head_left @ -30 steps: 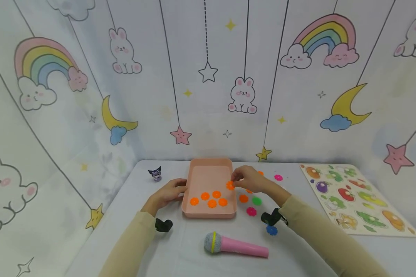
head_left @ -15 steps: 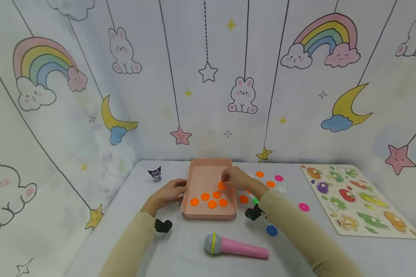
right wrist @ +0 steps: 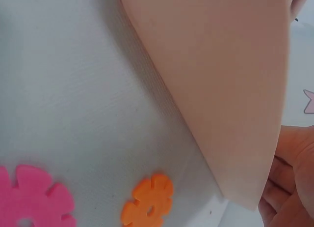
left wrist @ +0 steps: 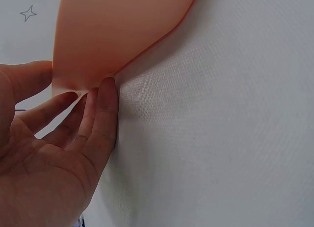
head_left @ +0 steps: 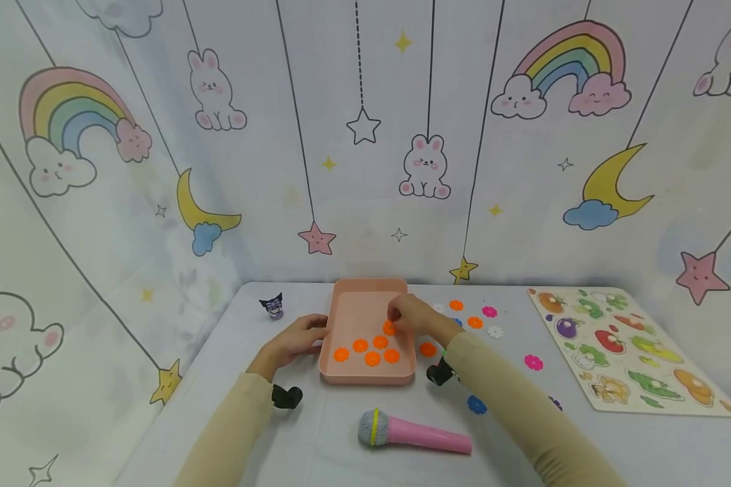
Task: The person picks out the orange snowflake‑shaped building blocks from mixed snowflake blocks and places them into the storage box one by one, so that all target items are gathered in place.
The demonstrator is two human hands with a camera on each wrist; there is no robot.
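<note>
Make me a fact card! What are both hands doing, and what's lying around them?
Left hand: touches the left side of the peach rectangular plastic tray
Right hand: pinches an orange flower-shaped plastic piece within the tray
In the tray: five more orange pieces
Right of tray: loose flower-shaped pieces, including orange, pink, white, blue
In front: pink microphone, round grey head, yellow ring
Far right: cream board with vegetable pictures
Back left: small purple-and-black figurine

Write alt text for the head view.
A right hand pinches an orange flower-shaped disc in a peach tray near five matching discs, while the left hand touches the tray's left side. A pink-handled microphone lies in front.
</note>
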